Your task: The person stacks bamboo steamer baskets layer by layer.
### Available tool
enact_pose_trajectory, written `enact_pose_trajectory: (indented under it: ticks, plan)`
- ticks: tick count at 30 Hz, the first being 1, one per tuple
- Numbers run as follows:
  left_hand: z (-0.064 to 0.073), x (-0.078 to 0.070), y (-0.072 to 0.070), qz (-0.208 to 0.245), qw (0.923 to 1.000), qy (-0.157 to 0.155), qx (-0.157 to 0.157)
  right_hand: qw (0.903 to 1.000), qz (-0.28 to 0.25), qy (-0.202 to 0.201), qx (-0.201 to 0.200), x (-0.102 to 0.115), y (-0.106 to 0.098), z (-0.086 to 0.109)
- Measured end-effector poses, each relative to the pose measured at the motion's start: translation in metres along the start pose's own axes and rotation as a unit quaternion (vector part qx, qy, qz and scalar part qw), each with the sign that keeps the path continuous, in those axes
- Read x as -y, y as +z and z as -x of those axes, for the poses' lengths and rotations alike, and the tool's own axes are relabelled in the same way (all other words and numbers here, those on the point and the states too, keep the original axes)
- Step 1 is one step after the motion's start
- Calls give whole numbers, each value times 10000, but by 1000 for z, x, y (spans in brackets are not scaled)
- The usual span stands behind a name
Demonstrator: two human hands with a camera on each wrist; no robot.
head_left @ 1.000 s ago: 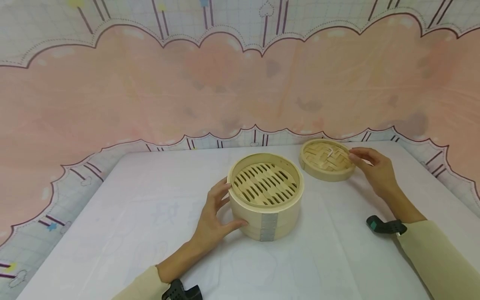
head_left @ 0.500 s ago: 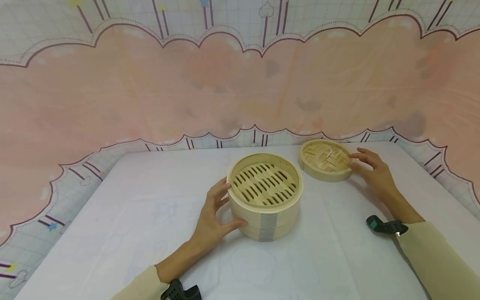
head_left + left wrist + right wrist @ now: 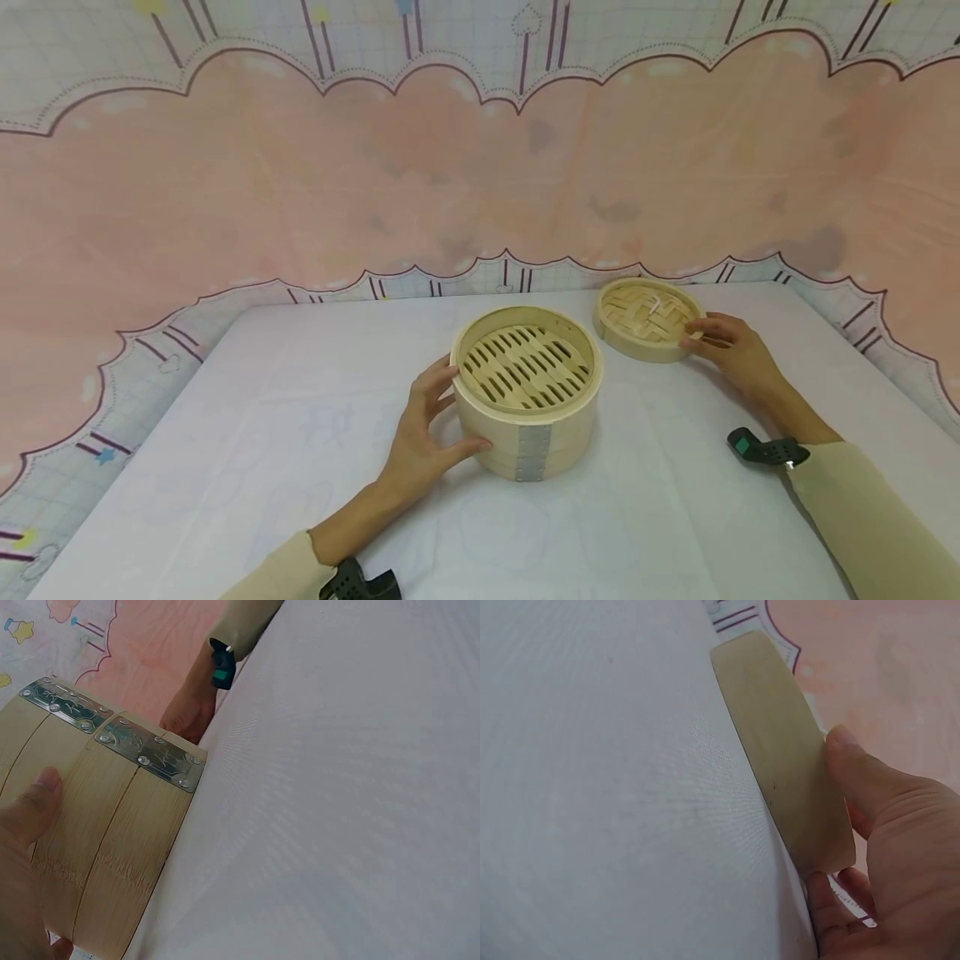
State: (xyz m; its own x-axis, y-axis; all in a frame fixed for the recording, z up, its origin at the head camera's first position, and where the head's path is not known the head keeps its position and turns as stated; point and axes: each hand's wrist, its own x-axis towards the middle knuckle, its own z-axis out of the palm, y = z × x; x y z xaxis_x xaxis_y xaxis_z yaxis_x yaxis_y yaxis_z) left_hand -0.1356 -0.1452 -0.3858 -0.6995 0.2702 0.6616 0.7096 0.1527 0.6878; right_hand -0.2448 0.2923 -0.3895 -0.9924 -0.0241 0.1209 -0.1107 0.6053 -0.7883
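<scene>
A round bamboo steamer [image 3: 527, 400] with a slatted inside and metal strips down its front stands upright on the table. My left hand [image 3: 423, 442] holds its left side, thumb on the front wall and fingers around the back left. In the left wrist view the thumb of the left hand [image 3: 26, 825] presses the wooden wall of the steamer [image 3: 105, 810]. Behind and to the right lies a woven bamboo lid [image 3: 647, 317], flat on the table. My right hand [image 3: 738, 354] grips the lid's right edge. The right wrist view shows the right hand [image 3: 900, 840] with thumb at the lid's [image 3: 784, 750] upper rim and fingertips low on its side.
A white cloth covers the table [image 3: 300, 417]. At its far edge, a pink and white patterned curtain [image 3: 375, 183] hangs. The lid sits close to that far edge, a short gap from the steamer.
My right hand has moved slightly left and its fingers have closed in on the lid's edge. The left hand stays on the steamer; the whole head view has shifted slightly.
</scene>
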Motion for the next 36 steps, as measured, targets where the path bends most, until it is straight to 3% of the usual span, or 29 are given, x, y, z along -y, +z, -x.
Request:
enact_pose_trajectory:
  ticks: [4, 17, 22, 27, 36]
  plan:
    - [3, 13, 0, 56, 10000, -22, 9, 9999, 54, -128, 15, -1, 1, 0]
    - [4, 13, 0, -27, 9999, -135, 20, 9992, 22, -384, 62, 7, 8, 2]
    - [0, 1, -1, -72, 9999, -117, 21, 9984, -88, -544, 148, 12, 11, 1]
    - [-5, -18, -1, -125, 9998, -128, 37, 9992, -57, -345, 212, 12, 12, 0]
    - [-5, -21, -1, -98, 9999, -119, 16, 9989, 433, -168, -93, 17, 19, 4]
